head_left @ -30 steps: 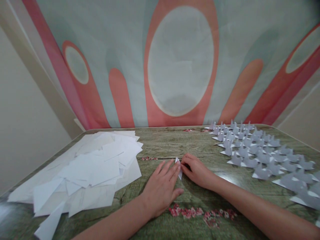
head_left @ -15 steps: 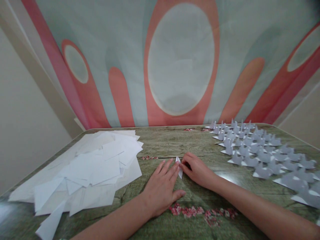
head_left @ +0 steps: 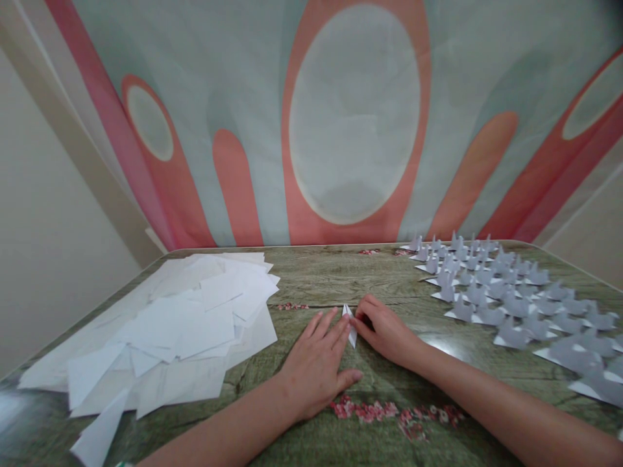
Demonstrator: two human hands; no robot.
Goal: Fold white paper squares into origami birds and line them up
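A small white folded paper, narrow and diamond-shaped, lies on the table between my hands with one point facing away from me. My left hand rests flat on the wood with its fingers spread, its index fingertip touching the paper's left side. From the right, my right hand curls its fingers in and pinches at the paper's right edge with thumb and index finger. The fingertips cover the middle of the paper, so its finer folds there are hidden.
Loose white paper sheets form a spread-out pile on the left. Several rows of folded paper figures stand along the right. The wood-patterned table has printed flowers and ends at a coloured backdrop.
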